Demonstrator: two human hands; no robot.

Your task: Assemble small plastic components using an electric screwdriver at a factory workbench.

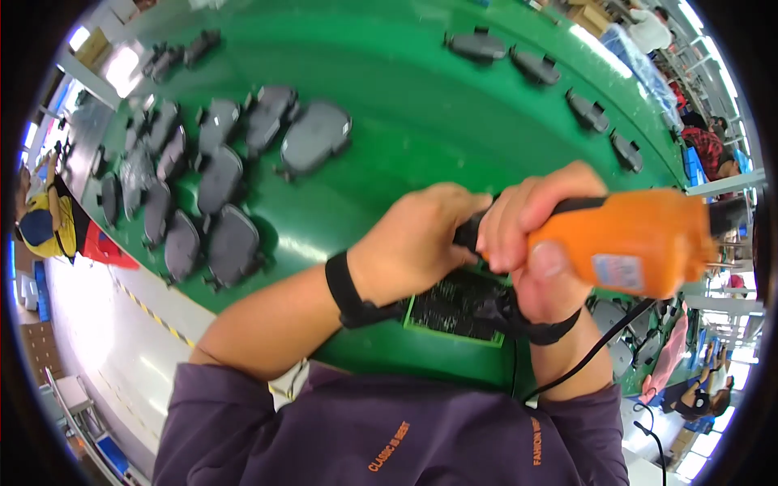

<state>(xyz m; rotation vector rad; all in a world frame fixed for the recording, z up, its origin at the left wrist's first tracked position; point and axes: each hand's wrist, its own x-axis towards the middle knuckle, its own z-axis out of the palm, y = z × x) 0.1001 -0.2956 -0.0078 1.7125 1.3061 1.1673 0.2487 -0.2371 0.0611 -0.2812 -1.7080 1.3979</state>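
My right hand is wrapped round an orange, black-fronted power tool with a pale label. It lies roughly level, its front toward my left hand; the exact kind of tool is unclear. My left hand is closed at the front of the tool, on a small dark part mostly hidden by the fingers. A black band circles each wrist. Under the hands, a dark panel with a bright green border lies on the green table, partly covered by my right wrist.
Several grey, rounded housings lie at the left of the table. More stand in a row at the far right. A black cable runs past my right forearm. Other people are at the left and right edges.
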